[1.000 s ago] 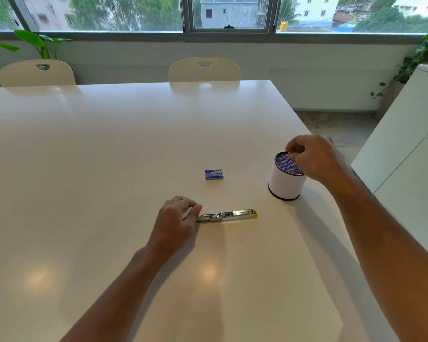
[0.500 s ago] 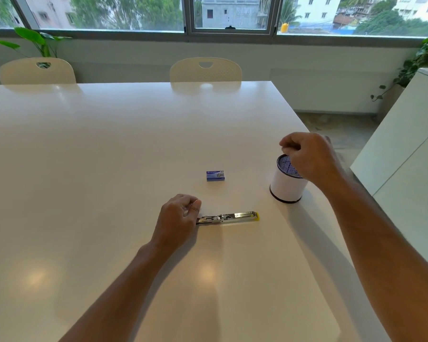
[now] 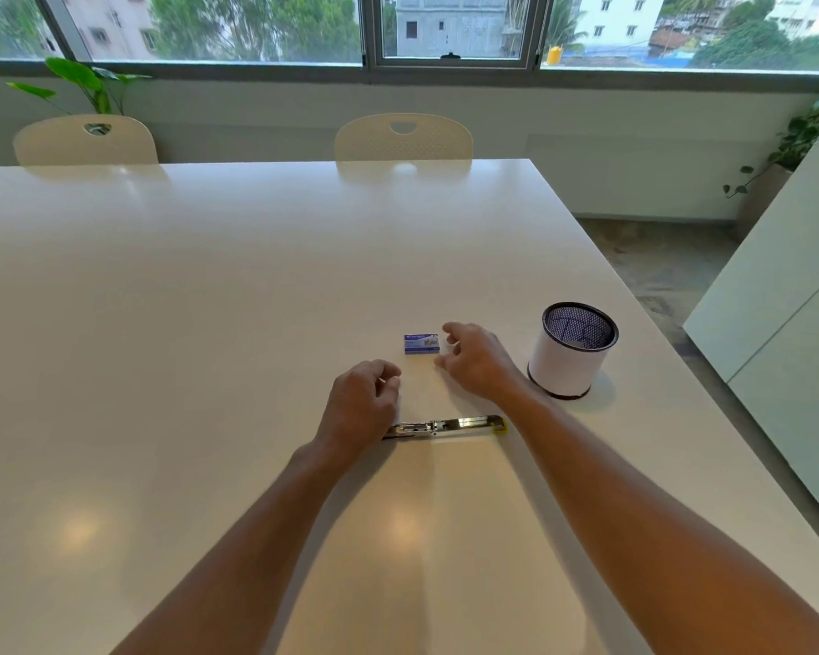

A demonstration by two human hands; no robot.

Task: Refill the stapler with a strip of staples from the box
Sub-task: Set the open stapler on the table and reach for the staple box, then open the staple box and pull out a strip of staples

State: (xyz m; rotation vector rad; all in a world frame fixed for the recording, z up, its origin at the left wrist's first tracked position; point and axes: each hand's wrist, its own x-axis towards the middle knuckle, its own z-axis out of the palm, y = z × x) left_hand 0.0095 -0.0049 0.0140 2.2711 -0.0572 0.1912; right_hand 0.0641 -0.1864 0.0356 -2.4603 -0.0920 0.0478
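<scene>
Stapler lies flat on the white desk, opened out, metal staple channel facing up, yellow tip at its right end. Staple box, small and blue, sits closed on the desk just beyond the stapler, apart from it.

Left hand: fingers curled loosely inward, holding nothing. Its heel sits over the stapler's left end; can't tell if it touches.

Right hand: fingers spread apart, thumb and forefinger splayed toward the box's right side, just beside it, no contact visible. Nothing in the hand.

White cylindrical mesh-lined bin stands upright right of the right hand, near the desk's right edge, apart from the box. Contents not readable.

Two cream chairs at the far side of the desk: one at left, one centre.
</scene>
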